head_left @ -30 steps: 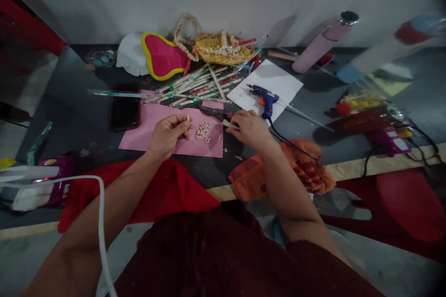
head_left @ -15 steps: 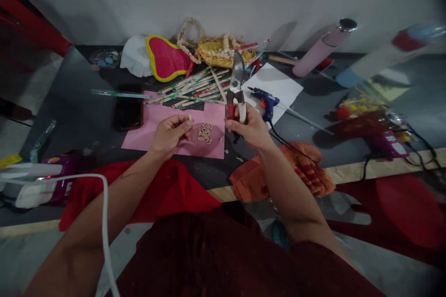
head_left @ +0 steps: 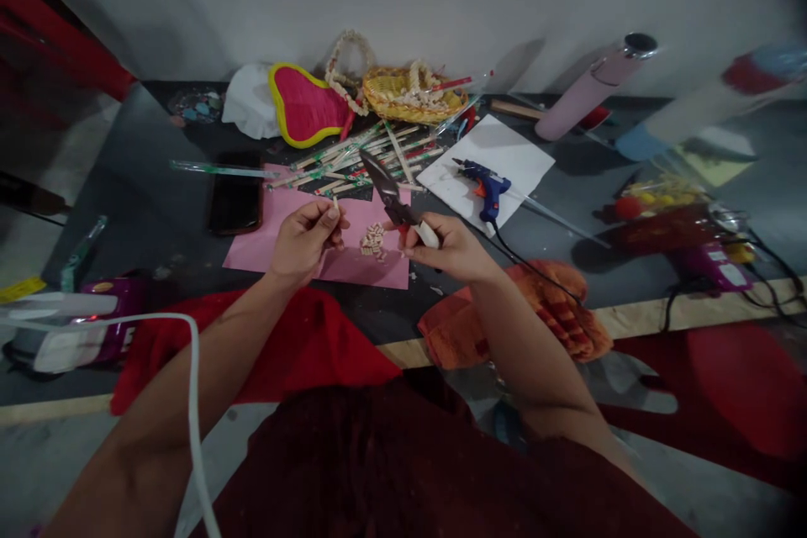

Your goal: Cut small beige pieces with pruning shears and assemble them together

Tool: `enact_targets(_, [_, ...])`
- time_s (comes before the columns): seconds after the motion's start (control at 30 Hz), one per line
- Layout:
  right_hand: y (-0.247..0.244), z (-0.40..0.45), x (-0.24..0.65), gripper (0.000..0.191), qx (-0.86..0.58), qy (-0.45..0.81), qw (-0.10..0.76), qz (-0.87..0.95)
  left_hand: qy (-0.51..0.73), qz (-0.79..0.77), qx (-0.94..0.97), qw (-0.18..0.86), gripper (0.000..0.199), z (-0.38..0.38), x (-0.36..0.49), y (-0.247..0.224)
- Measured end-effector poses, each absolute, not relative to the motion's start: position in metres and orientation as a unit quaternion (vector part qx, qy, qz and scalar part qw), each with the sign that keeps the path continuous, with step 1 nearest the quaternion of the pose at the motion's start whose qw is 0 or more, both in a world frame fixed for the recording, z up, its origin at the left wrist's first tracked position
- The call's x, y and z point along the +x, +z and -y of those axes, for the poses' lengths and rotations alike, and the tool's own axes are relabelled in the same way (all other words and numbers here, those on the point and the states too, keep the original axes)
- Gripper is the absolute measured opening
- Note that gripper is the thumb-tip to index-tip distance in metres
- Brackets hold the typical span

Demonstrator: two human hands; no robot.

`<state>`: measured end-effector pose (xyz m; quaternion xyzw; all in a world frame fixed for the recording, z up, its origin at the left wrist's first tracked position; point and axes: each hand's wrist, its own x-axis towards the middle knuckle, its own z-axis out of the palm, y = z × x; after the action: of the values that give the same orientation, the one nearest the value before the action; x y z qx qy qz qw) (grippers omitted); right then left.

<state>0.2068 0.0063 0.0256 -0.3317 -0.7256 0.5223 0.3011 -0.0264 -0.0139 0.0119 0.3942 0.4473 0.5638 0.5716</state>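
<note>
Between the thumb and fingers of my left hand (head_left: 307, 237) is a short wooden stick (head_left: 335, 203), its pale tip poking up. My right hand (head_left: 452, 245) is closed around the red and white handles of pruning shears (head_left: 386, 188). Their blades point up and to the left, apart from the stick. A small pile of cut wooden pieces (head_left: 373, 240) lies between my hands on a pink paper sheet (head_left: 252, 245). Behind it several disposable chopsticks (head_left: 334, 158), some in printed wrappers, lie in a loose heap.
A blue glue gun (head_left: 488, 187) rests on white paper (head_left: 523, 150). A phone (head_left: 235, 200) lies left of the pink sheet. At the back are a yellow-rimmed pink piece (head_left: 308, 105) and a wicker basket (head_left: 384, 107). A pink flask (head_left: 589, 92) stands right; an orange towel (head_left: 542, 303) lies in front.
The pruning shears have swung from upright to tilted left, and their blades have come down toward my left hand. My left hand still holds the stick.
</note>
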Motion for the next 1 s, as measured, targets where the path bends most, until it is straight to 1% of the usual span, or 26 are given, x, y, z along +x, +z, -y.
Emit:
enact_targets(0.07, [0.026, -0.006, 0.205, 0.004, -0.351, 0.406, 0.301, 0.788, 0.570, -0.447, 0.397, 0.564, 0.028, 0.014, -0.027, 0.013])
enact_targets(0.1, [0.025, -0.007, 0.204, 0.004, -0.358, 0.343, 0.300, 0.815, 0.572, -0.449, 0.399, 0.558, 0.028, 0.013, -0.028, 0.013])
enact_targets(0.13, [0.023, -0.008, 0.203, 0.010, -0.365, 0.283, 0.292, 0.838, 0.574, -0.453, 0.402, 0.550, 0.029, 0.013, -0.028, 0.013])
enact_targets(0.2, [0.020, -0.009, 0.203, 0.025, -0.375, 0.189, 0.244, 0.874, 0.575, -0.462, 0.412, 0.536, 0.028, 0.013, -0.028, 0.014])
enact_targets(0.27, [0.019, -0.009, 0.203, 0.038, -0.390, 0.131, 0.180, 0.894, 0.574, -0.465, 0.426, 0.522, 0.027, 0.013, -0.028, 0.013])
enact_targets(0.3, [0.019, -0.008, 0.203, 0.042, -0.398, 0.112, 0.153, 0.898, 0.574, -0.465, 0.435, 0.515, 0.027, 0.013, -0.028, 0.013])
enact_targets(0.4, [0.021, -0.004, 0.201, 0.044, -0.416, 0.078, 0.107, 0.900, 0.573, -0.465, 0.458, 0.495, 0.027, 0.013, -0.029, 0.010])
enact_targets(0.57, [0.023, 0.000, 0.197, 0.046, -0.428, 0.042, 0.079, 0.899, 0.547, -0.487, 0.511, 0.450, 0.021, 0.013, -0.031, 0.008])
enact_targets(0.7, [0.022, 0.000, 0.195, 0.045, -0.430, 0.029, 0.080, 0.899, 0.510, -0.509, 0.553, 0.419, 0.016, 0.014, -0.033, 0.010])
enact_targets(1.0, [0.020, 0.000, 0.196, 0.045, -0.426, 0.015, 0.087, 0.901, 0.480, -0.528, 0.580, 0.394, 0.011, 0.017, -0.032, 0.013])
